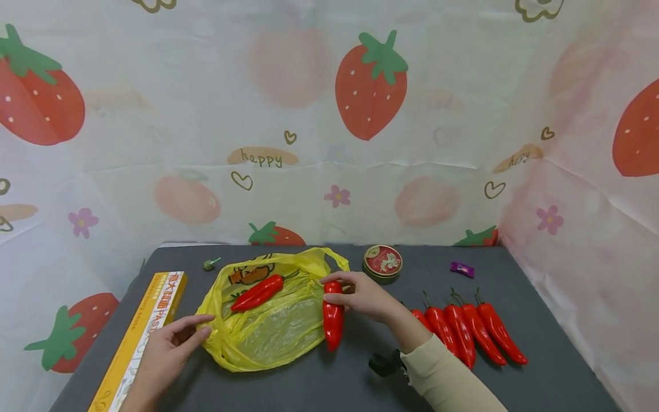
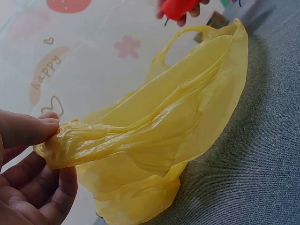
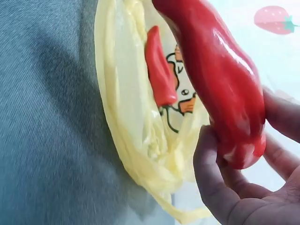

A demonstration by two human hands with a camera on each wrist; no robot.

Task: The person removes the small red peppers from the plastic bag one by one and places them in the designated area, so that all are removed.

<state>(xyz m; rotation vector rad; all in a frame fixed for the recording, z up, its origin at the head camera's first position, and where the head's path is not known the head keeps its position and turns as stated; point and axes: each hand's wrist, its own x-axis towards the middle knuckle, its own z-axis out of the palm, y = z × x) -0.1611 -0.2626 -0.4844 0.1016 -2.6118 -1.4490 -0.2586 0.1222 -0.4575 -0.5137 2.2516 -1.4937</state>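
Observation:
A yellow plastic bag (image 1: 268,323) lies on the grey table (image 1: 319,389) with one red pepper (image 1: 257,292) inside it. My left hand (image 1: 172,343) pinches the bag's left edge (image 2: 70,140) between thumb and fingers. At the bag's right edge my right hand (image 1: 360,294) grips the top of a second red pepper (image 1: 333,320), which points toward me. In the right wrist view this held pepper (image 3: 220,84) fills the middle, and the bagged pepper (image 3: 159,70) shows behind it.
Several more red peppers (image 1: 468,329) lie in a row at the right. A round red tin (image 1: 382,263) and a purple candy (image 1: 461,269) sit at the back. A long yellow box (image 1: 141,337) lies along the left edge. A strawberry-print curtain (image 1: 329,126) encloses the table.

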